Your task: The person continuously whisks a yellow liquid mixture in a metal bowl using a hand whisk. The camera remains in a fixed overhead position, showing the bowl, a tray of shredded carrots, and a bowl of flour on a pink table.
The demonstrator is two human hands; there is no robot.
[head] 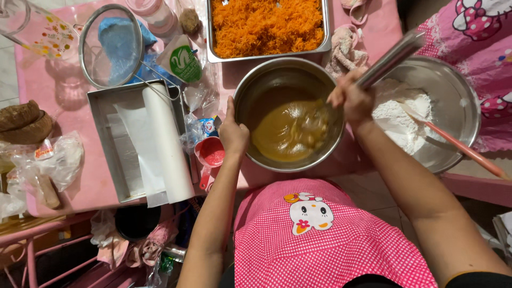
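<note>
Against bowl rim (241,106), left hand (233,132).

Brown batter (285,130), orange shreds (266,24), white flour (397,114), pink tablecloth (69,90), pink-white checked apron (330,240).

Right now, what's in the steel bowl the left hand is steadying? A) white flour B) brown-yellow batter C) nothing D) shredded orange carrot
B: the left hand rests against the rim of the steel bowl, which holds a glossy brown-yellow batter. The right hand grips a metal handle that reaches down into it. The flour sits in a second bowl, the shredded carrot in a tray.
</note>
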